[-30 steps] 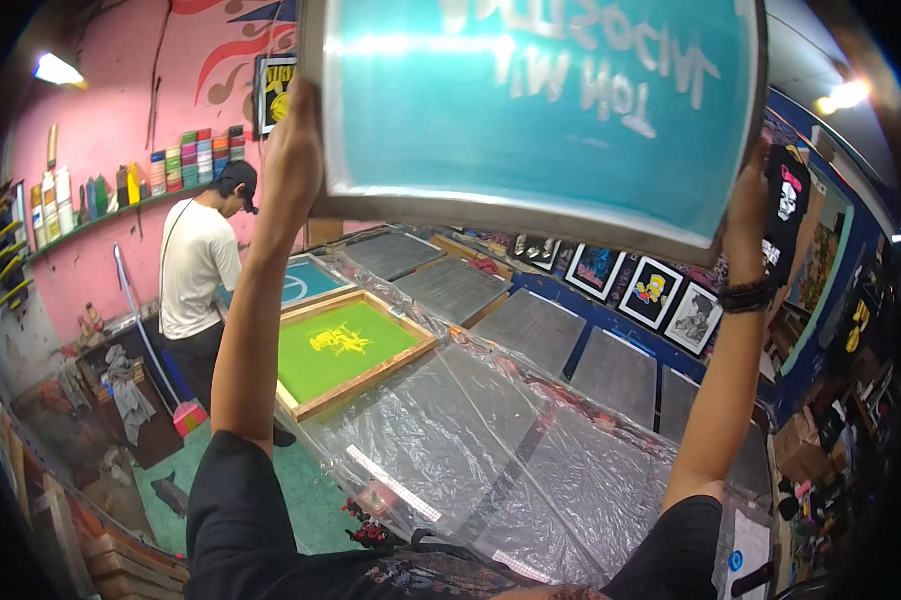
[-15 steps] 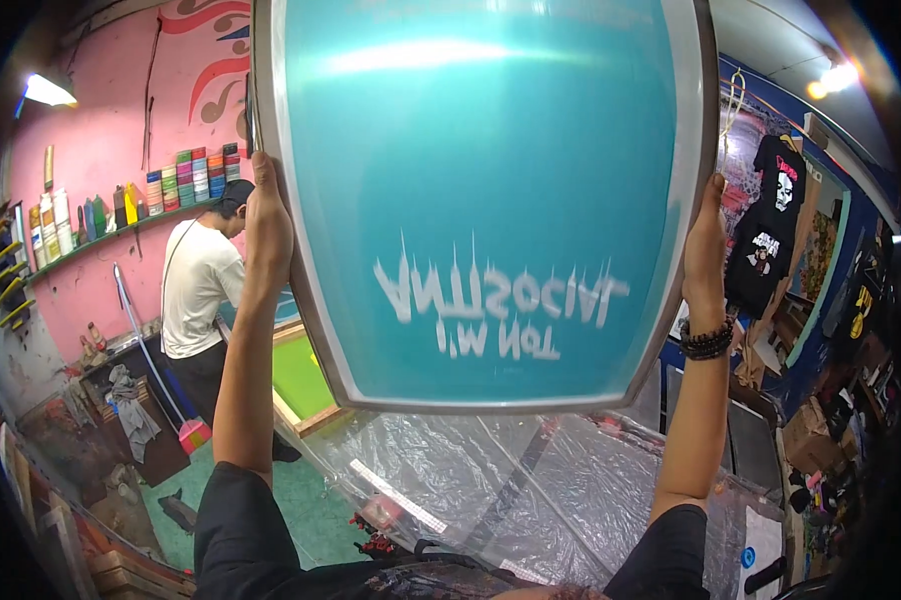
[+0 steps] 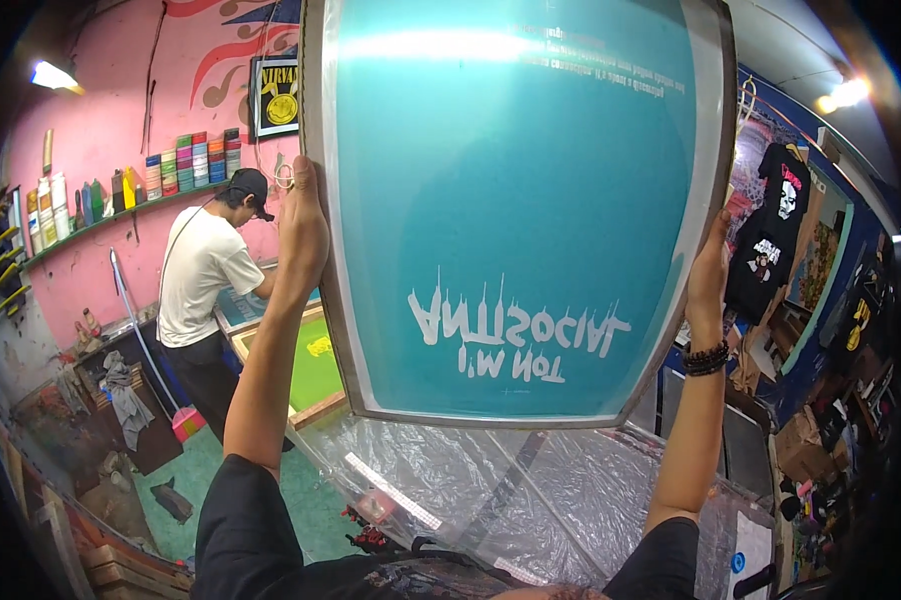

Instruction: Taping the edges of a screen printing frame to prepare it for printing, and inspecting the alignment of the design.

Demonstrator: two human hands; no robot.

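Note:
A large screen printing frame (image 3: 531, 200) fills the middle of the view, raised in front of me. Its teal mesh carries pale lettering that appears upside down, and light glares off its upper part. My left hand (image 3: 304, 225) grips the frame's left edge, thumb pointing up along it. On the opposite edge, my right hand (image 3: 709, 270) is closed around the frame, with a dark beaded bracelet (image 3: 707, 358) at the wrist. Both arms are stretched up and forward. The fingers behind the frame are partly hidden.
Below the frame lies a table covered with clear plastic (image 3: 411, 455), a white perforated strip (image 3: 391, 490) on it. At left a person in a white shirt (image 3: 206, 270) bends over a green screen in a wooden frame (image 3: 316, 360). A shelf of ink cans (image 3: 186, 165) lines the pink wall.
The screen printing frame has shifted right and slightly down in view, with both hands still on it. Its lettering looks sharper, and more small lettering shows near the top.

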